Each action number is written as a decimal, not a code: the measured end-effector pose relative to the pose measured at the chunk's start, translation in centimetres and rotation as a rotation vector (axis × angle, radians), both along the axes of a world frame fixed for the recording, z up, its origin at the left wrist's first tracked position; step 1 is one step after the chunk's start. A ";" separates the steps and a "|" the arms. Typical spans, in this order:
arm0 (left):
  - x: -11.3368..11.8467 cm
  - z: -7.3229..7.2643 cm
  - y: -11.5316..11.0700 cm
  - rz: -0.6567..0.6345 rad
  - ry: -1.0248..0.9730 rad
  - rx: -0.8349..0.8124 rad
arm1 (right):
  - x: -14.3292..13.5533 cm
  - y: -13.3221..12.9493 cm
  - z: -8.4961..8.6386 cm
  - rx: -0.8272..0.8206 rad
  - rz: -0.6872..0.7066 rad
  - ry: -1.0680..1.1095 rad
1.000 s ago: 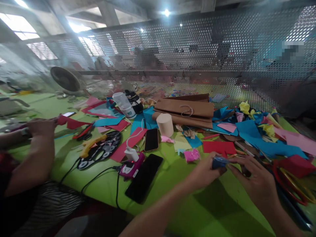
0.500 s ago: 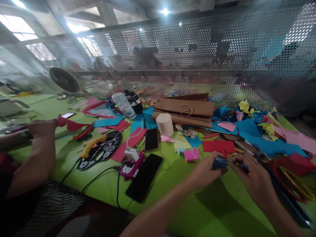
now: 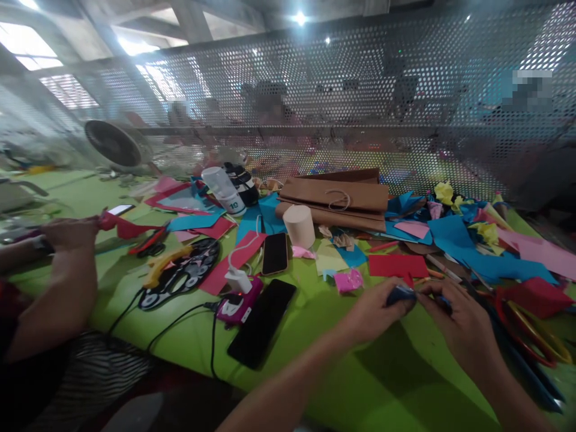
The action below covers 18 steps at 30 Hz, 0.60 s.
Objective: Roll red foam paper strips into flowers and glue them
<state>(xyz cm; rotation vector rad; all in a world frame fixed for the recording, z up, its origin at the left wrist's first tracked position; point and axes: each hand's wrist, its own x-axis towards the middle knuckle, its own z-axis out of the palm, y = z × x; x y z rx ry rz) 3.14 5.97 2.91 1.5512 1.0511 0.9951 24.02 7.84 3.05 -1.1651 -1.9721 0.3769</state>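
Observation:
My left hand [image 3: 375,309] is closed around a small dark blue object [image 3: 399,294], too blurred to name. Close beside it, my right hand [image 3: 456,312] is closed, thumb and forefinger pinched together near the blue object's end. Another bit of dark blue shows beneath the right fingers; whether it belongs to the same object I cannot tell. Just beyond the left fingers lies a flat red paper [image 3: 396,265], with a narrow red piece reaching down towards them. A crumpled bright pink paper [image 3: 348,281] is on the green table [image 3: 333,354], left of my hands.
Two phones, one a large black phone [image 3: 263,324], lie near a purple power strip [image 3: 238,303] with cables. A cream roll [image 3: 299,226] stands before folded brown paper [image 3: 335,198]. Rings of tape [image 3: 540,336] sit at right. A co-worker's hand [image 3: 72,237] holds red material at left.
The view has shifted very slightly, moving things a little in the picture. Both my hands keep nearly the same pose, and the dark blue object has turned slightly.

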 end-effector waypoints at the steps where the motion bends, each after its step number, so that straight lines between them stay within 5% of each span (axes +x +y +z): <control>1: 0.0 0.0 0.0 0.004 -0.016 -0.006 | 0.0 0.0 0.1 0.005 0.004 0.013; 11: -0.1 0.3 0.0 0.077 -0.081 -0.012 | -0.1 0.5 -0.3 0.009 0.006 0.033; 18: -0.5 1.1 0.2 0.175 -0.007 0.131 | 0.1 0.4 -0.6 -0.035 0.019 0.009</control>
